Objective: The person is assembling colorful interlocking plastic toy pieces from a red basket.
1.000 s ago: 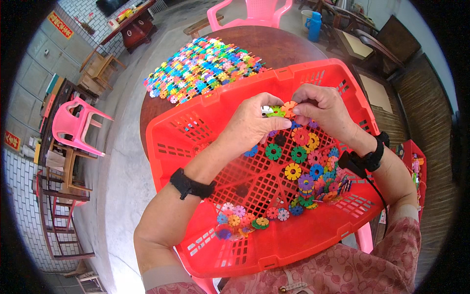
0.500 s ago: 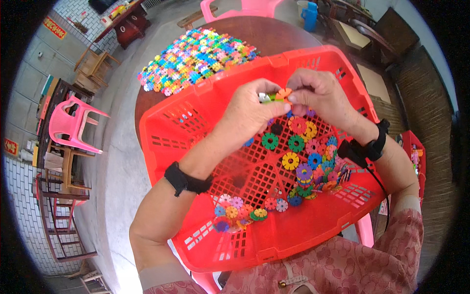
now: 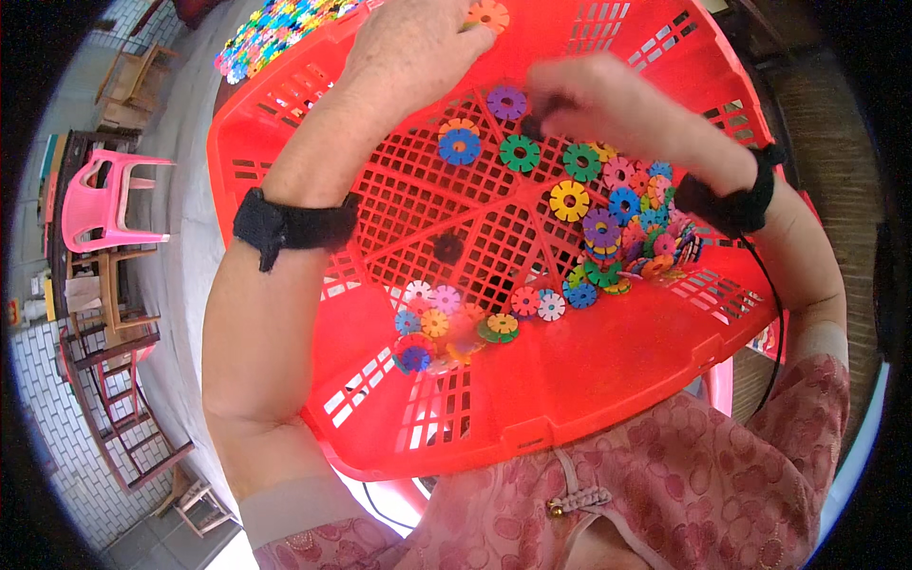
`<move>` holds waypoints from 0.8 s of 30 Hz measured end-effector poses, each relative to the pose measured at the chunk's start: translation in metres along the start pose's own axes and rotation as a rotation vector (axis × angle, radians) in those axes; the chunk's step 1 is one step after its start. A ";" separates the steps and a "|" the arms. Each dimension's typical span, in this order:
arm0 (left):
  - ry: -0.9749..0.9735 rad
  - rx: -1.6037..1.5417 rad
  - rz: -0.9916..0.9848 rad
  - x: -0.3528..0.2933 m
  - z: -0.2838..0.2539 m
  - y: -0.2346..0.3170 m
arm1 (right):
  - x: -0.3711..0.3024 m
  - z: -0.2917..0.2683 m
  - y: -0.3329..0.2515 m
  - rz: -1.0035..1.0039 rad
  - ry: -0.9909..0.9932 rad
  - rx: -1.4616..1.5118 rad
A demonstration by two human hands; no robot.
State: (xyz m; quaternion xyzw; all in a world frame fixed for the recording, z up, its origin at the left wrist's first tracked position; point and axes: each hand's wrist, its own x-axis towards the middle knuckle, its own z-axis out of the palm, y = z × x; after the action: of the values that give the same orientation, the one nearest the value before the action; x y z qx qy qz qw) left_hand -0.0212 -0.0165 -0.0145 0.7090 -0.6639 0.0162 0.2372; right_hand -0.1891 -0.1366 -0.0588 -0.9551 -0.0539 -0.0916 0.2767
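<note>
My left hand (image 3: 410, 46) is at the upper edge of the picture, pinching an orange notched plastic disc (image 3: 487, 16) between thumb and fingers. Over the far part of a big red plastic basket (image 3: 589, 375) is my right hand (image 3: 608, 95); motion smears its fingers, and a dark shape lies by their tips. Below the hands, several loose discs rest on the basket's mesh floor: a purple one (image 3: 506, 103), a blue one (image 3: 460, 147), a green one (image 3: 520, 153) and a yellow one (image 3: 570, 201). More discs are heaped at the right side (image 3: 655, 214) and along the near side (image 3: 435, 324).
Beyond the basket's far left rim lies a spread of joined, many-coloured discs (image 3: 275, 38). A pink plastic chair (image 3: 114, 199) stands on the floor at the left, near wooden furniture (image 3: 114, 375). A cable (image 3: 774, 313) hangs from my right wristband (image 3: 731, 199).
The view has tipped down toward the basket. My hands were together on an orange disc with green and white pieces; now they are apart, the right one lower over the discs.
</note>
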 end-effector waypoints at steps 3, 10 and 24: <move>0.020 0.042 -0.065 -0.007 -0.001 -0.004 | -0.005 0.030 -0.018 -0.250 -0.250 -0.166; -0.057 0.042 -0.028 -0.008 0.018 -0.010 | -0.033 0.074 -0.044 -0.548 -0.382 -0.345; -0.100 0.127 -0.055 -0.003 0.017 -0.020 | 0.019 0.085 -0.045 -0.575 -0.556 -0.422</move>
State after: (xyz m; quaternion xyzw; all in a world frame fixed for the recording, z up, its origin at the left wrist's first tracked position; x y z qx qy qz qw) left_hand -0.0072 -0.0199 -0.0365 0.7405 -0.6529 0.0165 0.1585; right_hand -0.1654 -0.0518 -0.1023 -0.9252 -0.3694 0.0861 0.0143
